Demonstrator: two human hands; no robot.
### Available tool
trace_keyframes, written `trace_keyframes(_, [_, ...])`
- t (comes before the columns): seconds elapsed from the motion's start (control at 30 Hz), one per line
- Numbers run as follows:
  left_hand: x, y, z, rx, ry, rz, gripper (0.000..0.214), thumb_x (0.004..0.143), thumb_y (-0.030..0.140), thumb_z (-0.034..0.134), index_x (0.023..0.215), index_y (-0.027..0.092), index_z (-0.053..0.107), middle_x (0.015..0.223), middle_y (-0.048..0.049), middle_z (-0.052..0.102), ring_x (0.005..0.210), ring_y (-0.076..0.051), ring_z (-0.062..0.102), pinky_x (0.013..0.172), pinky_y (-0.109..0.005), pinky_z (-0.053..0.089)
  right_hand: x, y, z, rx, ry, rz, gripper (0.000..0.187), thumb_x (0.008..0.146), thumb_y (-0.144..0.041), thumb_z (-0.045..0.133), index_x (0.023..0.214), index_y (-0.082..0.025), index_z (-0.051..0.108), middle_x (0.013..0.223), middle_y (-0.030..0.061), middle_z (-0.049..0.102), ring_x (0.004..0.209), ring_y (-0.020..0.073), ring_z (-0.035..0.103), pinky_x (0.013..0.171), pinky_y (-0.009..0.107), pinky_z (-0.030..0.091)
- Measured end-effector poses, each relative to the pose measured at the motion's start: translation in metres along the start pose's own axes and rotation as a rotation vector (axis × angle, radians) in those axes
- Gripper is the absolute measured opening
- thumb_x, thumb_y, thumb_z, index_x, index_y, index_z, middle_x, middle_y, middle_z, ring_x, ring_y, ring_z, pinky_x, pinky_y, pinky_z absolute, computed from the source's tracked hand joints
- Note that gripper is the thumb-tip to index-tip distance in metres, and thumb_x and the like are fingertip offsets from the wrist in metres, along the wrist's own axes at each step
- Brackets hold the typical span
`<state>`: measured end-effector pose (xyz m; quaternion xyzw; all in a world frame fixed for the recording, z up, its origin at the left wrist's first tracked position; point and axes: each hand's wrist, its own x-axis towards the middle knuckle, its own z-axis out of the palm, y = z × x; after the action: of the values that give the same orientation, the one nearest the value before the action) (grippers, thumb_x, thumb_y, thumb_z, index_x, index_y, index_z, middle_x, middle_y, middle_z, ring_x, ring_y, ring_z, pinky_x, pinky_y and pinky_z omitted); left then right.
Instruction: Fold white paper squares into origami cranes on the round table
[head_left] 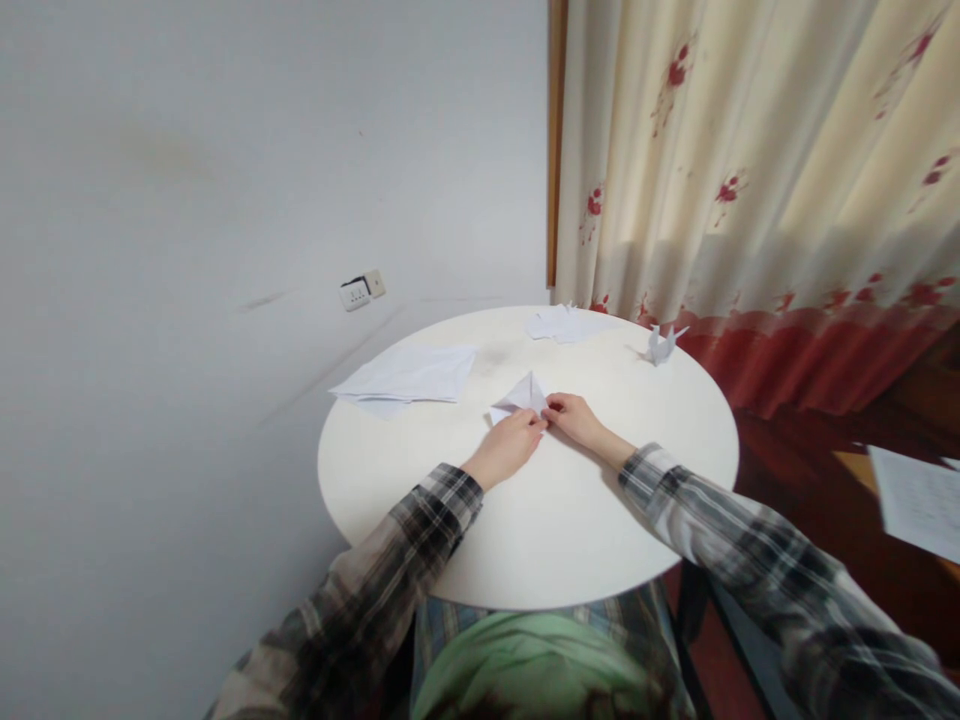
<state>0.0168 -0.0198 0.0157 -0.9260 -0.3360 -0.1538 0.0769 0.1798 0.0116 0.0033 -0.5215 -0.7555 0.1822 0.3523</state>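
Observation:
A small piece of folded white paper [525,391] lies near the middle of the round white table [525,530], with one pointed corner toward the wall. My left hand [510,442] rests over its near edge, fingers closed on the paper. At the right edge, my right hand [574,415] pinches the same sheet between thumb and fingers. The two hands' fingertips almost meet, and they hide the near corner of the fold.
A stack of white paper [409,373] lies at the table's left. Crumpled or folded papers [562,323] lie at the far edge, and a folded paper crane [661,345] stands at the far right. A wall [225,200] borders the left, a flowered curtain [750,150] the far right.

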Motion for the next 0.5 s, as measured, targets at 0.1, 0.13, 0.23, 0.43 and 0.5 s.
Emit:
trace_keyframes(0.1, [0.002, 0.003, -0.003, 0.051, -0.019, -0.015, 0.026, 0.087, 0.017, 0.034, 0.099, 0.013, 0.056, 0.093, -0.0084, 0.055, 0.089, -0.019, 0.049, 0.076, -0.029, 0.041, 0.001, -0.002, -0.002, -0.042, -0.008, -0.017, 0.013, 0.069, -0.016, 0.047, 0.065, -0.015, 0.060, 0.066, 0.0010, 0.059, 0.061, 0.0114, 0.047, 0.060, 0.021, 0.034])
trace_keyframes(0.13, [0.003, 0.004, -0.003, 0.059, -0.020, -0.022, 0.026, 0.087, 0.017, 0.034, 0.098, 0.013, 0.056, 0.092, -0.0087, 0.055, 0.089, -0.020, 0.049, 0.076, -0.029, 0.040, 0.000, -0.004, -0.003, -0.062, -0.004, -0.029, 0.014, 0.068, -0.015, 0.047, 0.065, -0.015, 0.060, 0.066, 0.0015, 0.059, 0.061, 0.0118, 0.048, 0.060, 0.021, 0.034])
trace_keyframes(0.23, [0.003, 0.006, -0.005, 0.051, -0.020, -0.049, 0.024, 0.086, 0.016, 0.035, 0.094, 0.013, 0.057, 0.091, -0.0094, 0.054, 0.089, -0.021, 0.049, 0.074, -0.029, 0.040, -0.002, -0.010, -0.005, -0.089, 0.007, -0.049, 0.016, 0.067, -0.014, 0.045, 0.068, -0.015, 0.061, 0.067, 0.0023, 0.061, 0.061, 0.0124, 0.049, 0.060, 0.021, 0.035])
trace_keyframes(0.43, [0.004, 0.007, -0.008, 0.041, -0.049, -0.056, 0.023, 0.082, 0.012, 0.038, 0.096, 0.014, 0.057, 0.092, -0.0093, 0.053, 0.090, -0.021, 0.049, 0.076, -0.031, 0.041, -0.007, -0.019, -0.013, -0.028, 0.073, 0.024, 0.024, 0.071, -0.016, 0.040, 0.079, -0.017, 0.063, 0.071, 0.0013, 0.065, 0.065, 0.0128, 0.055, 0.063, 0.021, 0.037])
trace_keyframes(0.5, [0.004, 0.007, -0.009, 0.050, -0.057, -0.041, 0.024, 0.082, 0.011, 0.038, 0.099, 0.014, 0.056, 0.092, -0.0087, 0.053, 0.091, -0.020, 0.049, 0.077, -0.031, 0.041, -0.007, -0.018, -0.015, 0.008, 0.098, 0.046, 0.027, 0.073, -0.015, 0.037, 0.081, -0.018, 0.063, 0.070, 0.0010, 0.065, 0.066, 0.0128, 0.056, 0.063, 0.021, 0.038])
